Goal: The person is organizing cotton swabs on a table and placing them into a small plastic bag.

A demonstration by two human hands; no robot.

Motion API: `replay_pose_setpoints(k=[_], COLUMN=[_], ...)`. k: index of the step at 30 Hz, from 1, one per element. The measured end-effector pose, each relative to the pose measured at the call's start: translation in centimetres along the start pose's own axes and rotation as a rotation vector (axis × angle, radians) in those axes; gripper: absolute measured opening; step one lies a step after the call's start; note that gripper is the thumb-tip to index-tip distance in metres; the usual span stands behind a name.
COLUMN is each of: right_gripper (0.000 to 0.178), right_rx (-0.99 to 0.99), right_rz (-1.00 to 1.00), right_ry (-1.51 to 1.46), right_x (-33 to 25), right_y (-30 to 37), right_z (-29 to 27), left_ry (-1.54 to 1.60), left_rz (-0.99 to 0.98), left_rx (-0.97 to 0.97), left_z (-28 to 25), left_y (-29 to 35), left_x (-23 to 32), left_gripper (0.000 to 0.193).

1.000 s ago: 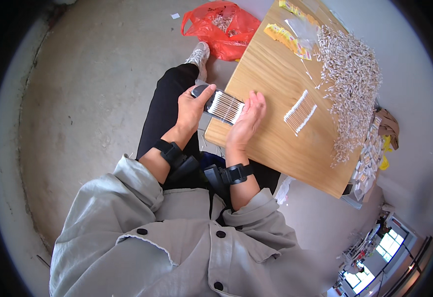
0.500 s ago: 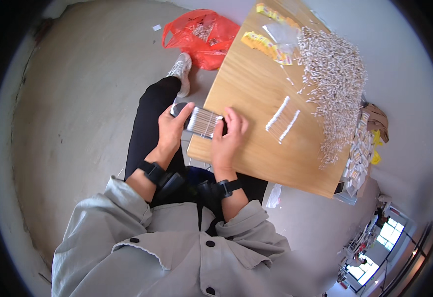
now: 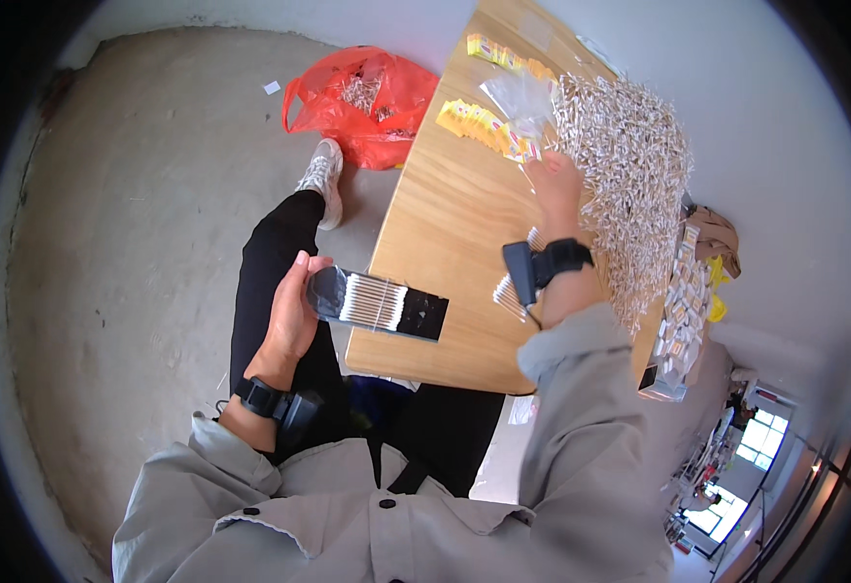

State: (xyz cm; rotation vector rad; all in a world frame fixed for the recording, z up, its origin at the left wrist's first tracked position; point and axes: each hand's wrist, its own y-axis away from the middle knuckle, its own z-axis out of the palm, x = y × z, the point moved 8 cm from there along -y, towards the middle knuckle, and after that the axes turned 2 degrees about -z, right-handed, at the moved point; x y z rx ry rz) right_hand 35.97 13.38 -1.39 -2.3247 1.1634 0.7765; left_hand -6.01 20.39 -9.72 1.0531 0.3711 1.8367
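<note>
My left hand (image 3: 294,309) grips one end of a long black holder (image 3: 425,317) in front of the table's near-left corner. A row of cotton swabs (image 3: 372,301) lies side by side across this holder. My right hand (image 3: 555,183) is over the far part of the table, its fingers bent together at the left edge of a big heap of cotton swabs (image 3: 639,165). What sits between those fingertips is hidden. Yellow packets (image 3: 484,126) lie just beyond it. Under my right wrist, a short row of swabs (image 3: 509,297) is partly covered.
The wooden table (image 3: 435,214) slants away to the upper right. Beside the packets is a clear plastic bag (image 3: 522,100). A red plastic bag (image 3: 372,102) containing swabs rests on the floor. Along the table's right side stands a container of small packs (image 3: 683,316).
My right hand has left the holder and moved far across the table to the swab heap. The left hand has shifted slightly down and left, keeping the holder, whose bare black end now shows.
</note>
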Motion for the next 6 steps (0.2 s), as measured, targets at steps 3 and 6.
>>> replay_pose_setpoints(k=[3,6], right_gripper=[0.052,0.055], right_rx=[-0.055,-0.258], right_rz=[0.05,0.151], right_ry=[0.334,0.474], right_x=[1.2,1.2], right_y=[-2.8,-3.5], right_z=[0.4,1.6], left_ry=[0.004,-0.037], left_rz=[0.025,0.008], left_rx=[0.001,0.001], left_z=[-0.6,-1.2], left_y=[-0.3,0.0], left_x=[-0.2,0.2], left_gripper=[0.041,0.043])
